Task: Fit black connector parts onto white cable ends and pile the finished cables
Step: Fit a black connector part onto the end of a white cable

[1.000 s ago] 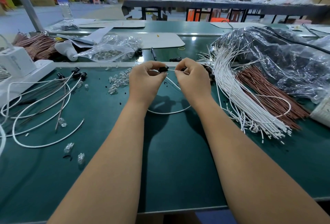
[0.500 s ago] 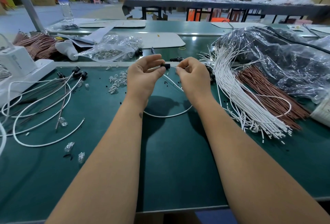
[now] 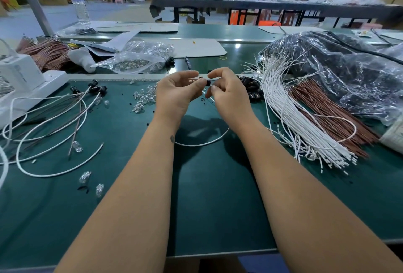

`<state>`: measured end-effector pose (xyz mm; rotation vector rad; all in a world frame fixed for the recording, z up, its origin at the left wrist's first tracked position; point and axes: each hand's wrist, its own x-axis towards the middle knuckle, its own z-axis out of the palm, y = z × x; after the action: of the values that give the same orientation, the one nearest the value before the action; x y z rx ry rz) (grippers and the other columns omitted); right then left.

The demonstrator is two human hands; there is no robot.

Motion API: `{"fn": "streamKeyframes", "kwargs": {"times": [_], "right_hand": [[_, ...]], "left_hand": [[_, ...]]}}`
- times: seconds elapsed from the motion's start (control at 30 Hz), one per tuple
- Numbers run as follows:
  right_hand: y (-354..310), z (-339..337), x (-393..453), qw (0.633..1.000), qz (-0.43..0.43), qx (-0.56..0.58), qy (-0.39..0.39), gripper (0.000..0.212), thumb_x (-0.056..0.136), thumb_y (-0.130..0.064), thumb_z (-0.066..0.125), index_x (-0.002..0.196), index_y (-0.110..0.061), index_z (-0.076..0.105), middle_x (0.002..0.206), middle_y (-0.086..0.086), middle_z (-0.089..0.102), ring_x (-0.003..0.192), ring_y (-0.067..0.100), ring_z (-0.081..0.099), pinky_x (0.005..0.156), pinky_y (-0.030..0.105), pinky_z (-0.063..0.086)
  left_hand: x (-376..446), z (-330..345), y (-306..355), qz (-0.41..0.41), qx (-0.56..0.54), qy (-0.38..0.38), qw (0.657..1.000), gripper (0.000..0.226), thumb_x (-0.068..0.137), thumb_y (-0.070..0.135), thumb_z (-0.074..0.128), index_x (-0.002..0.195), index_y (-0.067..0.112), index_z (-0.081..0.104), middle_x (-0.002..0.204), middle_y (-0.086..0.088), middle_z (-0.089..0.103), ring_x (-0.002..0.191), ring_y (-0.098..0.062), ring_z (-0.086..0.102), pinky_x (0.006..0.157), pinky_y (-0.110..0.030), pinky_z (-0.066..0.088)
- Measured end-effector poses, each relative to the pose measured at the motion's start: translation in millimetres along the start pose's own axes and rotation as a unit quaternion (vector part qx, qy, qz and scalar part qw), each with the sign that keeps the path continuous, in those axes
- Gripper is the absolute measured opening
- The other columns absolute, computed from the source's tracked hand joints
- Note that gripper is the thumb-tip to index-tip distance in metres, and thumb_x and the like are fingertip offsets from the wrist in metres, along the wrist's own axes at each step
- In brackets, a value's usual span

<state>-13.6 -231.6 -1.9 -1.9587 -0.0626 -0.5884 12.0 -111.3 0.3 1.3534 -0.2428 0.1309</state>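
Green tabletop (image 3: 207,207), my workstation. Far right: black plastic bag (image 3: 340,72), crumpled, with the bundle of unfinished white cables (image 3: 290,120) fanned beside it and the brown wires (image 3: 331,120) next to those. Left side: finished pile (image 3: 50,124), white cables with black connectors already on, near the white box (image 3: 19,74). Clear bag of bulbs (image 3: 135,59) at back, loose clear bulbs (image 3: 144,98) scattered left of my hands. Stock of black connectors (image 3: 250,89) sits just right of my right hand.

Current cable: white cable (image 3: 202,143) loops on the tabletop below my wrists and runs up to my hands.

Right hand (image 3: 229,96): fingertips pinching the black connector (image 3: 207,82) at the cable end. Left hand (image 3: 176,94): fingers half-spread and relaxed; thumb tip sits right next to the connector, but I can't tell if it's touching it.

Change vs half a second ago: left hand was closed in on the connector with both hands pinching tight; now its fingers have opened up and the connector rides mostly in the right hand. Hands also drifted slightly up and away from me.

My read: push-fit on this end is probably done or nearly so. Seating depth not visible, part too small. Likely next: check it, then over to the left pile.
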Motion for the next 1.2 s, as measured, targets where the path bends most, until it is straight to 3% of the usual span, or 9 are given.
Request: {"fn": "streamKeyframes", "kwargs": {"times": [0.1,0.33,0.5,0.57,0.67,0.77,0.83,1.03,1.2], "right_hand": [[0.3,0.4,-0.2,1.0,-0.02,-0.011,-0.01,0.02,0.088,-0.002,0.057,0.097,-0.02,0.057,0.065,-0.002,0.055,0.053,0.002,0.043,0.055,0.013,0.036],[5.1,2.1,3.7,0.998,-0.04,-0.048,0.011,0.008,0.091,-0.01,0.061,0.094,-0.014,0.067,0.064,-0.012,0.053,0.056,-0.001,0.047,0.057,0.01,0.037],[14.3,-4.4,9.4,0.996,0.019,-0.06,0.063,0.011,0.094,-0.013,0.055,0.091,-0.022,0.059,0.072,-0.008,0.06,0.07,0.012,0.057,0.063,0.019,0.042],[17.1,-7.7,10.6,0.994,0.04,-0.055,0.086,0.011,0.094,-0.013,0.054,0.091,-0.023,0.058,0.076,-0.007,0.062,0.077,0.016,0.061,0.07,0.025,0.044],[17.4,-9.2,10.3,0.994,0.051,-0.047,0.09,0.011,0.094,-0.013,0.054,0.091,-0.023,0.058,0.08,-0.004,0.064,0.082,0.018,0.062,0.077,0.03,0.048],[13.1,-6.7,8.1,0.996,0.022,-0.037,0.072,0.011,0.093,-0.012,0.056,0.092,-0.023,0.058,0.077,-0.004,0.063,0.077,0.015,0.061,0.074,0.027,0.047],[9.4,-4.2,6.1,0.997,-0.013,-0.035,0.062,0.012,0.092,-0.011,0.058,0.091,-0.023,0.059,0.072,-0.008,0.06,0.069,0.006,0.057,0.068,0.022,0.045],[6.8,0.9,2.6,0.995,-0.042,-0.06,0.068,0.009,0.092,-0.012,0.058,0.094,-0.019,0.062,0.066,-0.013,0.055,0.059,0.001,0.05,0.059,0.019,0.04],[14.4,-5.1,8.7,0.99,0.014,-0.072,0.122,0.011,0.094,-0.013,0.055,0.101,-0.015,0.063,0.074,-0.013,0.056,0.075,0.014,0.055,0.069,0.029,0.044]], "left_hand": [[-0.7,1.1,0.8,-0.003,0.004,0.008,1.0,0.008,0.08,0.007,0.076,0.079,0.005,0.068,0.059,0.002,0.067,0.056,-0.008,0.062,0.064,-0.019,0.055],[-0.4,-0.2,-0.4,0.015,0.063,0.032,0.997,0.021,0.089,0.022,0.069,0.072,0.012,0.061,0.062,-0.003,0.061,0.051,-0.007,0.055,0.053,-0.021,0.049],[9.0,-16.2,2.0,0.045,0.1,0.234,0.966,0.021,0.095,0.026,0.059,0.078,0.014,0.055,0.079,-0.006,0.061,0.065,-0.014,0.052,0.065,-0.03,0.047],[9.5,-19.6,2.3,0.093,0.206,0.307,0.925,0.011,0.095,0.023,0.056,0.089,0.014,0.059,0.094,-0.004,0.062,0.078,-0.01,0.05,0.077,-0.019,0.041],[5.5,-12.9,0.5,0.211,0.377,0.259,0.864,0.021,0.088,0.008,0.055,0.105,0.014,0.065,0.109,0.0,0.06,0.105,-0.016,0.048,0.092,-0.011,0.025],[-0.5,-1.3,-3.4,0.279,0.447,0.166,0.833,0.032,0.083,0.005,0.057,0.109,0.02,0.068,0.119,0.0,0.058,0.12,-0.024,0.042,0.103,-0.035,0.027],[-1.8,2.3,-6.0,0.299,0.47,0.128,0.82,0.032,0.086,0.012,0.056,0.112,0.026,0.068,0.123,0.009,0.059,0.124,-0.021,0.04,0.105,-0.039,0.018],[1.6,-4.5,-4.7,0.253,0.463,0.162,0.834,0.017,0.094,0.03,0.056,0.099,0.031,0.072,0.096,0.01,0.069,0.105,-0.016,0.048,0.092,-0.034,0.016],[9.4,-26.3,5.6,0.112,0.463,0.31,0.823,0.022,0.095,0.027,0.051,0.109,0.028,0.068,0.113,0.006,0.066,0.117,-0.023,0.042,0.099,-0.042,0.022]]}}
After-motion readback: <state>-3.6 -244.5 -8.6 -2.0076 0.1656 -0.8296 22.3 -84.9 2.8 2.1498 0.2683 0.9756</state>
